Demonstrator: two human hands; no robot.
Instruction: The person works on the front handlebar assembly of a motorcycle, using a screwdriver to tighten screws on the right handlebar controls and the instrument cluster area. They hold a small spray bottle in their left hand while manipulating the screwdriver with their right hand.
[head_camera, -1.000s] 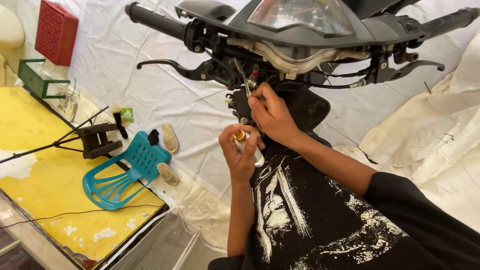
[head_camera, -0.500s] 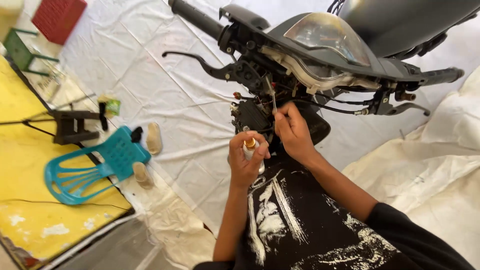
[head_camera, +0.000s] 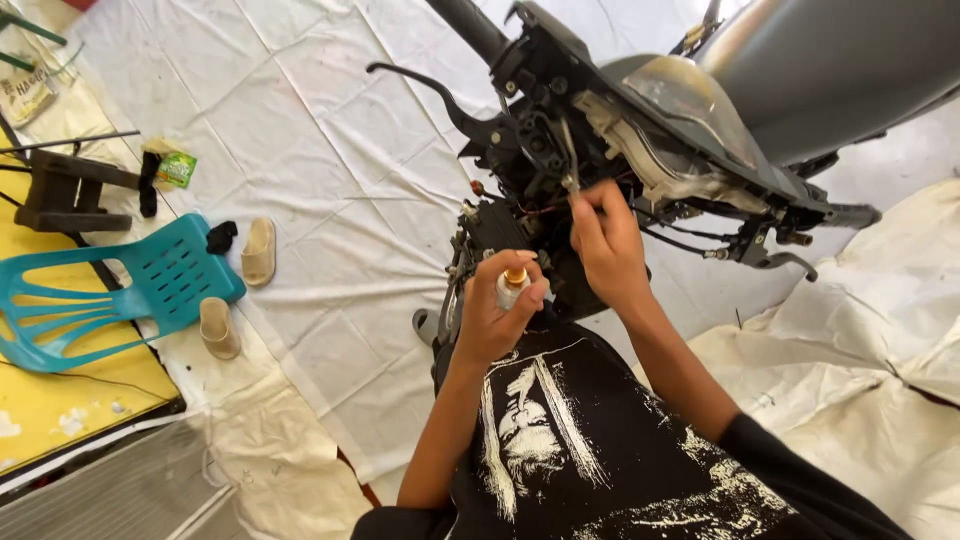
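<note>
My left hand (head_camera: 490, 318) is closed around a small white bottle (head_camera: 511, 288) with a gold cap, held upright just below the motorcycle's steering head. My right hand (head_camera: 606, 240) pinches a thin metal tool (head_camera: 568, 160) whose tip reaches up into the exposed wiring and brackets (head_camera: 535, 140) behind the headlight (head_camera: 690, 100). The two hands are about a hand's width apart. The motorcycle's front cover is off, with the left handlebar (head_camera: 468, 25) and its brake lever (head_camera: 425, 88) sticking out to the upper left. My black printed shirt (head_camera: 600, 450) fills the lower middle.
A white tarp (head_camera: 320, 160) covers the floor. A teal plastic chair (head_camera: 130, 290) lies on its side at the left, with two beige sandals (head_camera: 258, 250) beside it. A green packet (head_camera: 176, 168) and a dark stand (head_camera: 65, 190) sit further left, on a yellow mat (head_camera: 60, 405).
The view has swung and drawn closer, so the chair and sandals sit lower left. Both hands keep their hold; the right hand stays at the wiring with the tool.
</note>
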